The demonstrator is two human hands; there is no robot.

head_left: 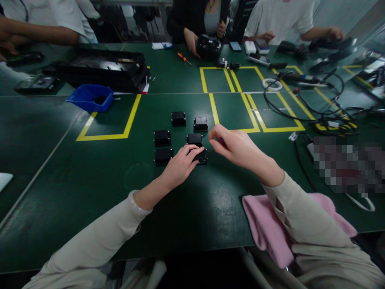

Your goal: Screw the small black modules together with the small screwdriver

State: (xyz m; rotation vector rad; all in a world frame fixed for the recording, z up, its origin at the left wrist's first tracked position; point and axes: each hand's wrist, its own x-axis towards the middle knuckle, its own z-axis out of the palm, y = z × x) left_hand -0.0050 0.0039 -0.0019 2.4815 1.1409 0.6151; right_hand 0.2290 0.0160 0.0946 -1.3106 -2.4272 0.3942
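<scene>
My left hand (182,164) lies over a small black block-shaped part (202,155), its fingers and thumb closed on the top and near side. Just to the right, my right hand (236,146) is closed in a pinch beside that part's right end. Something dark and thin shows between those fingertips, too small to name. Directly behind the held part sits another black block (194,139), with a third (200,123) farther back. Similar blocks stand to the left, including a near one (163,155); small shiny pins show at their ends.
A blue bin (90,98) and stacked black trays (105,70) stand at the left. Coiled cables (300,102) and a white ring (272,84) lie right. A pink cloth (261,224) hangs over the near edge. An orange screwdriver (181,57) lies near co-workers across the table.
</scene>
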